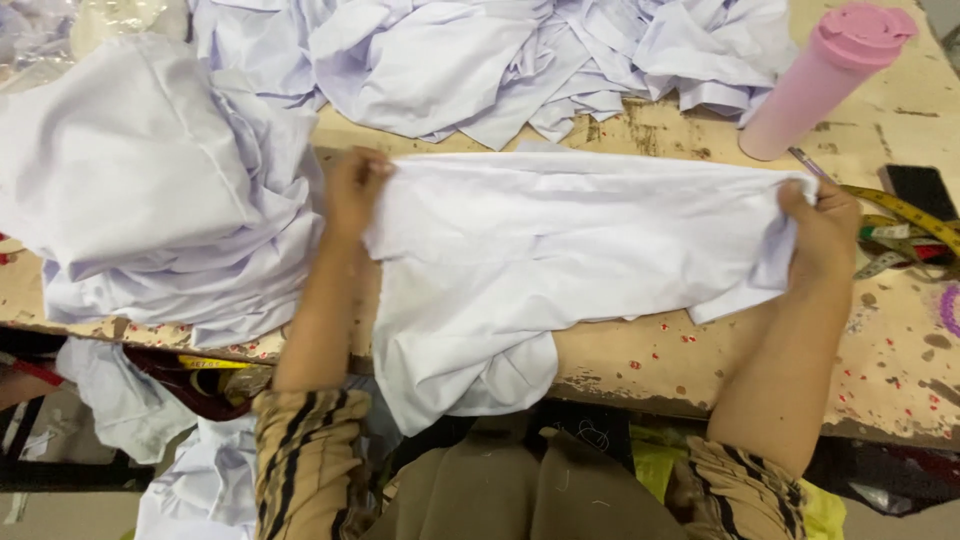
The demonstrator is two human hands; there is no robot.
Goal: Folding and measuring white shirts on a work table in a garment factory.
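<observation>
**Two hands stretching one white cloth piece across the table**

Two of my hands grip opposite ends of a white cloth piece (560,250), which lies spread on the worn table (700,360) in front of me. My left hand (352,190) is closed on the cloth's upper left corner, fingers curled over the edge. My right hand (822,225) pinches the bunched right end, thumb on top. Between them the upper edge runs nearly straight; the lower part sags and hangs over the near table edge toward my lap.

Left of the cloth, touching it, a heap of white fabric (150,190) rests on the table. A second pile of white pieces (480,60) lies along the far side. A pink bottle (825,80) stands tilted near my right hand. Beside that hand lie a yellow measuring tape (905,212) and a dark phone (920,190). More white fabric (200,480) hangs below the table at left.
</observation>
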